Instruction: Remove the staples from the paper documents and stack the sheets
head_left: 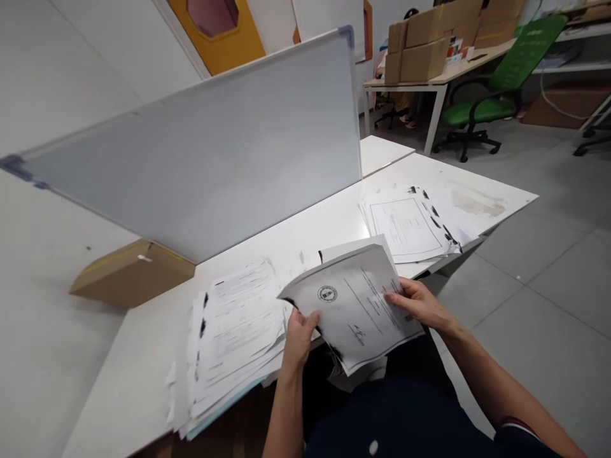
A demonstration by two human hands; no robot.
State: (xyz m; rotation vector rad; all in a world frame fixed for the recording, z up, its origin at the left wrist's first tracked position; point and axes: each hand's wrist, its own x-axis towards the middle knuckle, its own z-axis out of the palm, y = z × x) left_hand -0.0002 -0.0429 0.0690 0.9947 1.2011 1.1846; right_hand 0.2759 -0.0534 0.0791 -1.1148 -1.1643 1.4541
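Observation:
Above my lap, both hands hold a few printed paper sheets with a round seal, lines of text and a signature. My left hand pinches their left edge, thumb on top. On the right edge, my right hand grips them with its thumb across the print. Left of my left hand lies a thick paper stack with black smudges along one side. Beyond my right hand, a second paper stack rests on the table, its top page framed by a border. The fingers under the sheets are hidden.
A large whiteboard stands along the back of the white table. Behind its lower left is a cardboard box. Farther off are a green chair and a desk with cardboard boxes. Grey floor lies to the right.

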